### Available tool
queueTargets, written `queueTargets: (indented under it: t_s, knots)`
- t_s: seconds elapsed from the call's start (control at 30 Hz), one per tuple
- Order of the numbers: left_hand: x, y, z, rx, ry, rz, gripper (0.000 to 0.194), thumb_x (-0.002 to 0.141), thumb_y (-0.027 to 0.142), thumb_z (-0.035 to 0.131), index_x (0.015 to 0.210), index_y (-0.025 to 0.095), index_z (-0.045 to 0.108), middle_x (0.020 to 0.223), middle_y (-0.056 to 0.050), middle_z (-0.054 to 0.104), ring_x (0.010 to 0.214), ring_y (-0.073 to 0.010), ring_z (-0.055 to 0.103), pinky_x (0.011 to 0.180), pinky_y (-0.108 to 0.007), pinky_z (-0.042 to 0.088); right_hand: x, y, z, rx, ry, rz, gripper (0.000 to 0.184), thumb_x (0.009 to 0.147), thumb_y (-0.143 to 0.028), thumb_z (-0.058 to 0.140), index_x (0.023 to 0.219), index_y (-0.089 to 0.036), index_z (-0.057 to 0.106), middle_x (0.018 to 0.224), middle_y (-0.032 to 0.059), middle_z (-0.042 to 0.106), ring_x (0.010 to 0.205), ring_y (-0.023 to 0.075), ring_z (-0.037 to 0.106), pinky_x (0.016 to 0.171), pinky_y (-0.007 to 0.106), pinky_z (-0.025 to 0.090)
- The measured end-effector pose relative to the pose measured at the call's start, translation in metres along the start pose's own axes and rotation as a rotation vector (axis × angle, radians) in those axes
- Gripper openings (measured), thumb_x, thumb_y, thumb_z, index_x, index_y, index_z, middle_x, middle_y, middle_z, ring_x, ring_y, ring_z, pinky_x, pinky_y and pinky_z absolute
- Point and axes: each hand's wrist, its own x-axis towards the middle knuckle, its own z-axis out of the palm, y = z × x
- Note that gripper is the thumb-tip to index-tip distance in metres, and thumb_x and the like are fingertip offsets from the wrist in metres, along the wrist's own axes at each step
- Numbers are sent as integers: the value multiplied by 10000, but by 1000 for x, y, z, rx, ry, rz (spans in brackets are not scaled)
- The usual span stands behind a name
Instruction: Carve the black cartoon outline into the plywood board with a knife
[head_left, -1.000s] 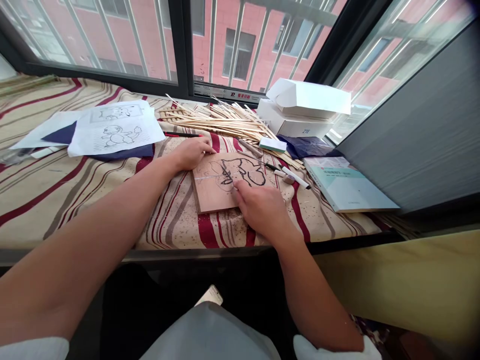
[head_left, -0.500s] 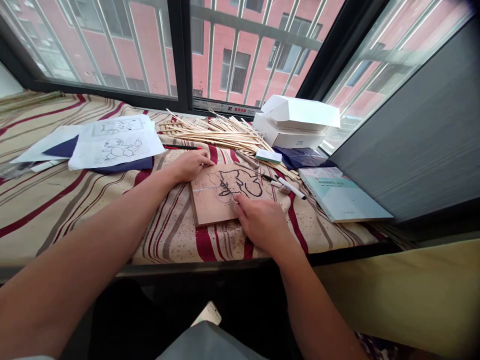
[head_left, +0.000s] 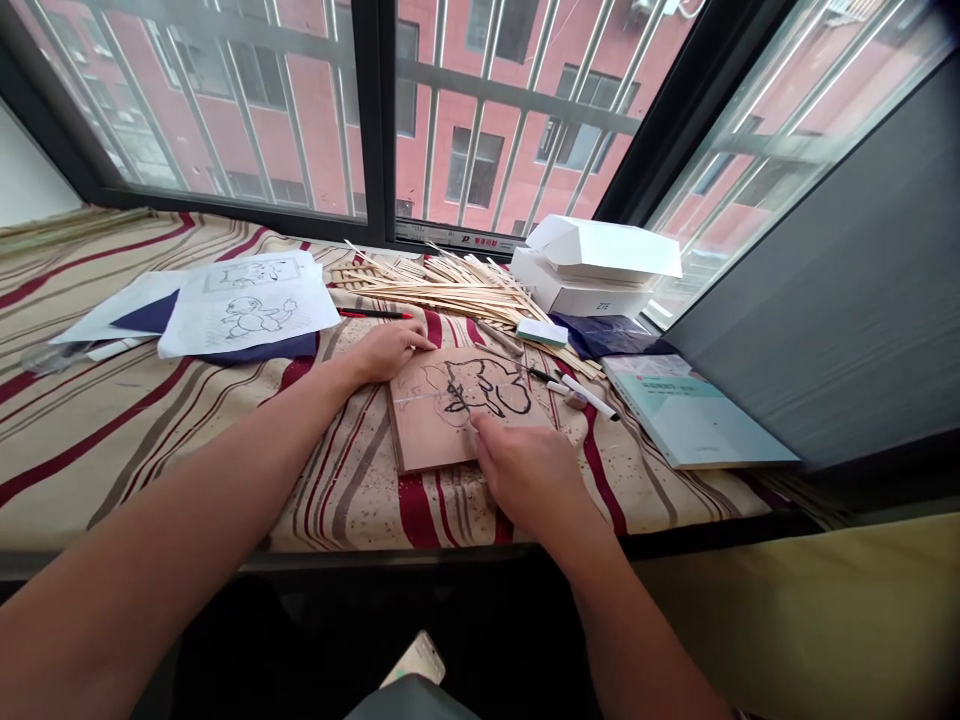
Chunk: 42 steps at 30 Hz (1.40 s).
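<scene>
board (head_left: 442, 415) on cloth (head_left: 135, 400); sheets (head_left: 251, 305) left; sticks (head_left: 450, 287) behind; book (head_left: 697, 420) right; box (head_left: 589, 290) right of sticks

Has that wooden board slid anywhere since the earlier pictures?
No, not that I can see: the wooden board keeps its place against the stripes of the cloth; only the whole view has shifted.

Looks like home: striped cloth (head_left: 90, 420) nr barred window (head_left: 379, 130), w/ pink bldg (head_left: 454, 113) opp.

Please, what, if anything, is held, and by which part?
The left hand touches the wooden board at its far left corner; whether the right hand holds anything cannot be told.
</scene>
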Motion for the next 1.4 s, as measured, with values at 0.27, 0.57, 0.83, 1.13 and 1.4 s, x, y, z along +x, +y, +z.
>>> queueTargets:
  t_s: [0.27, 0.57, 0.83, 1.13, 1.4]
  knots:
    - [-1, 3, -1, 10, 5, -4, 479, 861, 113, 453, 1130, 212, 836, 1072, -53, 755, 980, -189, 688, 956, -303, 542, -2, -8, -2, 8, -8, 25, 430, 1064, -239, 383, 1348, -173, 698, 855, 119, 815, 759, 333, 781, 577, 376, 382]
    - [-1, 6, -4, 27, -10, 13, 462, 873, 126, 461, 1128, 211, 837, 1078, -55, 759, 982, -190, 695, 964, -310, 543, 4, -2, 1, 35, 22, 22, 425, 1060, -254, 377, 1324, -180, 702, 889, 133, 819, 786, 327, 776, 601, 363, 378]
    - [-2, 5, -6, 36, -3, 17, 469, 858, 113, 465, 1126, 209, 837, 1091, -60, 766, 1000, -205, 702, 970, -325, 555, 18, 34, 0, 104, 39, -78, 399, 1068, -285, 436, 1323, -210, 734, 964, 105, 832, 876, 294, 783, 682, 347, 392]
    - [0, 8, -7, 13, -10, 40, 441, 862, 99, 487, 1094, 218, 843, 1055, -57, 769, 967, -189, 705, 959, -309, 565, 45, 69, 13, 245, 44, -227, 392, 1061, -254, 498, 1369, -207, 737, 1146, 109, 827, 997, 249, 775, 827, 313, 473]
    - [0, 6, -5, 15, 4, 45, 461, 861, 101, 471, 1111, 222, 839, 1065, -56, 767, 973, -189, 694, 972, -318, 561, 55, 79, 4, 236, 43, -269, 384, 1035, -254, 522, 1323, -225, 775, 1013, 107, 841, 843, 223, 751, 742, 291, 426]
